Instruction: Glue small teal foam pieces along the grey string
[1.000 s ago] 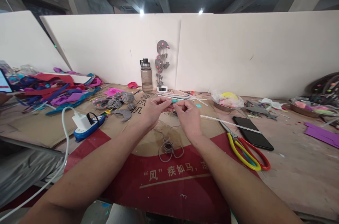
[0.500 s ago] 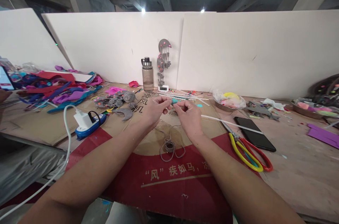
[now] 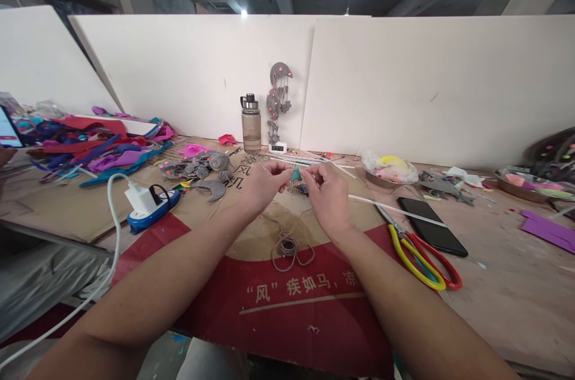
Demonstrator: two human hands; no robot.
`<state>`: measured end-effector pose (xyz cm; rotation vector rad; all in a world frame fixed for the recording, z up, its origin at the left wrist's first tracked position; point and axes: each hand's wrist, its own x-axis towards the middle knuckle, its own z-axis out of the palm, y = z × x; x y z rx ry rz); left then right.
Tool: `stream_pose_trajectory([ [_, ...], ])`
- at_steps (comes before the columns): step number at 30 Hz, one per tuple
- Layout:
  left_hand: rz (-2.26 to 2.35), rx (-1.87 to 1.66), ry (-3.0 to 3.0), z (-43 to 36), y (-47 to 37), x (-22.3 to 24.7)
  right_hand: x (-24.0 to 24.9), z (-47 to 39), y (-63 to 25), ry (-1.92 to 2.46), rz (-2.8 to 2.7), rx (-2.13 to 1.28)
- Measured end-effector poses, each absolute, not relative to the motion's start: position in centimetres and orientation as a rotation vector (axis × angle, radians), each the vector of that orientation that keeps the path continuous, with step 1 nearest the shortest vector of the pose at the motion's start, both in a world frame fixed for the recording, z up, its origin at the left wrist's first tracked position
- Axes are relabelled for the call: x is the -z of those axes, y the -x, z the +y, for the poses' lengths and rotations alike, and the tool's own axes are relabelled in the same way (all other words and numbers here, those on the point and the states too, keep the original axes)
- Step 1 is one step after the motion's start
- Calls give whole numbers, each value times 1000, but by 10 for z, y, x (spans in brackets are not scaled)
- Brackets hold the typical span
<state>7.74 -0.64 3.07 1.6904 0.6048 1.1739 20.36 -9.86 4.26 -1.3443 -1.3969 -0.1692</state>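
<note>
Presently, head view: left hand and right hand meet above the far-middle part of the brown-and-red printed cardboard sheet. Thumb and forefinger of each are closed in a pinch on a small, soft-looking teal piece, held off the cardboard between them; the other fingers are loosely curled. From where I stand I cannot make out its exact shape.

Progress, my judgement: the piece looks part-worked, and I see nothing fastened to it. Nearer, the loosely coiled grey cord lies untouched. Far off, against the white upright panel, a hanging of grey crescents with pink dots looks complete. To the left, a loose flat grey crescent lies apart beside a grey yarn ball. On the right, yellow-and-red-handled scissors lie idle near a black phone.
</note>
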Motion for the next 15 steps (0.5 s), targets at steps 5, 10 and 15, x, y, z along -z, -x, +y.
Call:
stream_pose_trajectory([
  [5, 625, -1136, -1775, -13, -77, -36, -43, -98, -210, 1342, -1457, 257],
  [10, 667, -1123, -1838, -15, -77, -39, -43, -99, -213, 1339, -1509, 283],
  [15, 663, -1102, -1881, -13, -76, -37, -44, -99, -214, 1387, -1543, 280],
])
